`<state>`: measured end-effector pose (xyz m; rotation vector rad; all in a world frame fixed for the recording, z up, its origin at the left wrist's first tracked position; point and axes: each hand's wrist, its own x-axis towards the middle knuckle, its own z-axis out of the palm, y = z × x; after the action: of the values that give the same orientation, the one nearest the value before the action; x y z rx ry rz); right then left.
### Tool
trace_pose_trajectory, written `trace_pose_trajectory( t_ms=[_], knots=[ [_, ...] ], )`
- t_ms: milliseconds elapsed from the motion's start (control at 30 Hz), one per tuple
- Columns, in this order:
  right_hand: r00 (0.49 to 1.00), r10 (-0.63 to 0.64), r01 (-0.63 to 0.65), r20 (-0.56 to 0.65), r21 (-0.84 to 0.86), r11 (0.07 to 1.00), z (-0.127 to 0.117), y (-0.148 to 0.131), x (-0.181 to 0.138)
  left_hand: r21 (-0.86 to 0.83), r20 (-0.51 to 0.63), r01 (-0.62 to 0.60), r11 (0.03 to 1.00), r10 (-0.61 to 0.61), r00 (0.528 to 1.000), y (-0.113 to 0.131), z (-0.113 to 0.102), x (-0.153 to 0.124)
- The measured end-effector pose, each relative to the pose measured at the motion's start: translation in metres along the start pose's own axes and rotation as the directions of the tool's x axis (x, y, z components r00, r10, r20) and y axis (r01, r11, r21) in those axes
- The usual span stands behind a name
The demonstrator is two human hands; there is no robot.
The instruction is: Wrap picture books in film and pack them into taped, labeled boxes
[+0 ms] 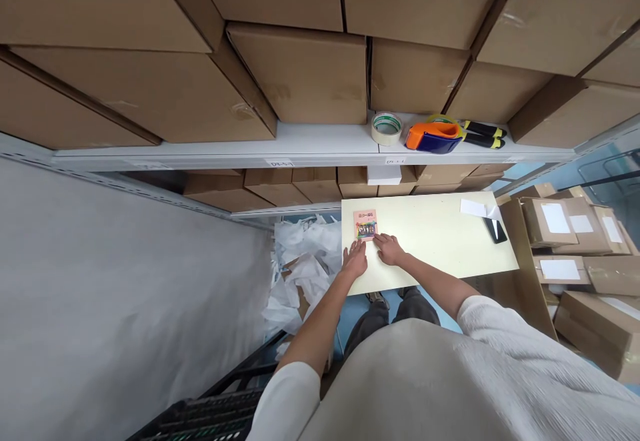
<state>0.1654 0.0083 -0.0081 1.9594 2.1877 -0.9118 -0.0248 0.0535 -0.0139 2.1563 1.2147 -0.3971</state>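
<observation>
A small pink packet (365,224) with a colourful picture lies flat on the pale yellow table (440,234) near its left end. My left hand (355,259) rests flat on the table just below the packet, fingers stretched toward its lower left corner. My right hand (389,249) lies beside it, fingers extended and touching the packet's lower right corner. Neither hand has anything gripped in it.
A black phone (495,230) and white paper slips (473,208) lie at the table's right end. A tape roll (387,128), an orange tape dispenser (433,137) and black-yellow tools (483,134) sit on the shelf among cardboard boxes. Crumpled white paper (305,267) is piled left; labelled boxes (575,241) stand right.
</observation>
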Motion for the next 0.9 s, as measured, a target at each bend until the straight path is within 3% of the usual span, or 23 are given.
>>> trace_pose_trajectory(
  t_ms=[200,600,733,900],
  knots=[
    [0.993,0.02,-0.012,0.112,-0.077,0.997,-0.009,-0.009,0.017,0.017,-0.032,0.053,0.998,-0.053,0.998,-0.007,-0.008,0.006],
    [0.988,0.076,-0.073,0.134,-0.028,0.997,-0.013,-0.018,0.056,-0.178,-0.141,0.073,0.981,-0.099,0.985,-0.027,-0.013,0.027],
    [0.987,0.072,-0.066,0.143,-0.043,0.997,-0.016,-0.021,0.056,-0.12,-0.121,0.094,0.988,-0.109,0.987,-0.024,-0.014,0.027],
    [0.999,-0.017,0.019,0.048,-0.045,0.999,-0.026,-0.023,0.043,-0.035,-0.138,0.026,0.999,-0.031,0.99,-0.023,-0.016,0.016]
  ],
)
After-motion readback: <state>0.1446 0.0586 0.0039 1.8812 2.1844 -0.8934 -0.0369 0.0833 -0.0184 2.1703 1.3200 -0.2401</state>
